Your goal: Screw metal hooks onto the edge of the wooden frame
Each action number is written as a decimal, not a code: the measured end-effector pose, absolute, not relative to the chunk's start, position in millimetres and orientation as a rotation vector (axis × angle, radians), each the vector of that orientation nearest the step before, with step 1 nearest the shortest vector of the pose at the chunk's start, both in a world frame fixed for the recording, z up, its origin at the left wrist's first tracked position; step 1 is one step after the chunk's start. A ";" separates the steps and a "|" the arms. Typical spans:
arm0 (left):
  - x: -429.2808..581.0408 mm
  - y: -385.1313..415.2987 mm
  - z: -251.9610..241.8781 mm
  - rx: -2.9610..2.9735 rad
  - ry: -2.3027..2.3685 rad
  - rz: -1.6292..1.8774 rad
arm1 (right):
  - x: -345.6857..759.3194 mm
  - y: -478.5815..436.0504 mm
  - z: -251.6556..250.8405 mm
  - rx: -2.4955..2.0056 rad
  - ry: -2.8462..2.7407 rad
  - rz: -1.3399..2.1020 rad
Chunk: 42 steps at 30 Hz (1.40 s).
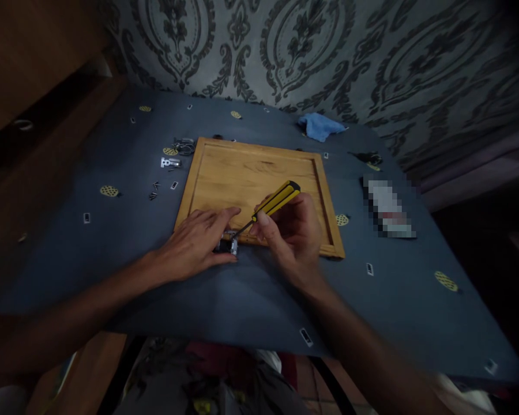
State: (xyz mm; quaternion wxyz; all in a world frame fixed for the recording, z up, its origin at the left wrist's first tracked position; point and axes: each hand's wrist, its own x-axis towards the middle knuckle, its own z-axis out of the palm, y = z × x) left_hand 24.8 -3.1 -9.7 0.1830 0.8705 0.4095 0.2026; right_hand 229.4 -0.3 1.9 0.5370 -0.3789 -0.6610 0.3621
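A framed wooden panel [259, 178], like a cabinet door, lies flat on the table. At its near edge sits a metal hinge [230, 245], partly covered by my left hand [194, 242]. That hand rests on the panel's near left part, fingers stretched out, index finger and thumb on either side of the hinge. My right hand [292, 236] is closed around a yellow and black screwdriver [279, 200]. The screwdriver slants down to the left, its tip at the hinge. Whether the tip sits in a screw is too small to tell.
Left of the panel lie another metal hinge [171, 163], several screws [154, 191] and a dark tangled item [184, 146]. A blue cloth [320, 125] is at the back. On the right are a dark object [367, 157] and a blurred-out packet [389, 207]. A patterned wall [242, 52] rises behind.
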 end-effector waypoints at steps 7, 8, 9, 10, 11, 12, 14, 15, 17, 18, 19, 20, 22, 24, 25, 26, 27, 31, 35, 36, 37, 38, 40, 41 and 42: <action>24.1 -2.9 -9.6 2.440 1.148 0.571 | 229.9 -0.6 3.2 -0.933 -1.564 0.830; 23.9 -3.0 -9.6 2.441 1.148 0.565 | 229.5 -0.9 4.0 -0.928 -1.559 0.827; 23.7 -3.0 -9.4 2.444 1.148 0.560 | 229.2 -1.1 4.6 -0.922 -1.555 0.825; 23.5 -3.1 -9.3 2.447 1.149 0.558 | 228.7 -1.5 4.8 -0.917 -1.555 0.826; 23.5 -3.2 -9.0 2.450 1.150 0.557 | 228.3 -2.0 4.6 -0.915 -1.557 0.829; 23.5 -3.2 -8.8 2.454 1.152 0.555 | 228.0 -2.6 3.8 -0.916 -1.560 0.828; 23.9 -3.3 -8.2 2.462 1.159 0.547 | 227.7 -4.1 0.5 -0.926 -1.573 0.816; 24.1 -3.3 -7.9 2.466 1.162 0.541 | 227.7 -4.8 -1.7 -0.933 -1.580 0.805; 24.6 -3.4 -7.4 2.472 1.168 0.540 | 228.2 -6.0 -5.6 -0.946 -1.594 0.775; 24.8 -3.4 -7.3 2.474 1.166 0.546 | 228.5 -6.4 -6.9 -0.948 -1.597 0.763; 24.9 -3.4 -7.3 2.475 1.161 0.552 | 228.9 -6.6 -7.5 -0.946 -1.594 0.753; 25.0 -3.3 -7.4 2.475 1.158 0.556 | 229.2 -6.7 -7.4 -0.942 -1.585 0.747; 24.9 -3.3 -7.8 2.476 1.157 0.558 | 229.8 -6.3 -5.5 -0.921 -1.558 0.742; 24.7 -3.3 -8.3 2.474 1.158 0.559 | 230.5 -5.4 -3.0 -0.896 -1.534 0.735; 24.6 -3.3 -8.7 2.474 1.159 0.561 | 230.9 -4.9 -2.0 -0.886 -1.526 0.728; 24.5 -3.3 -9.1 2.474 1.155 0.566 | 231.3 -4.4 -1.2 -0.882 -1.520 0.721; 24.4 -3.3 -9.6 2.474 1.152 0.570 | 231.8 -4.1 -0.7 -0.885 -1.518 0.717; 24.1 -3.5 -11.4 2.465 1.145 0.586 | 233.7 -4.6 0.3 -0.924 -1.537 0.721; 24.2 -3.6 -10.4 2.454 1.138 0.593 | 234.2 -6.2 1.1 -0.947 -1.571 0.730; 24.2 -3.6 -9.7 2.454 1.136 0.587 | 234.1 -6.5 1.2 -0.952 -1.576 0.727; 24.3 -3.5 -9.0 2.454 1.134 0.579 | 234.0 -6.6 1.2 -0.956 -1.580 0.726; 24.3 -3.4 -8.4 2.453 1.133 0.574 | 233.8 -6.7 1.2 -0.956 -1.583 0.728; 24.3 -3.4 -7.7 2.453 1.137 0.566 | 233.3 -6.6 0.9 -0.945 -1.589 0.736; 24.2 -3.4 -7.7 2.454 1.141 0.563 | 233.1 -6.5 0.6 -0.940 -1.590 0.739; 24.1 -3.5 -7.7 2.457 1.144 0.564 | 232.9 -6.3 0.3 -0.933 -1.590 0.737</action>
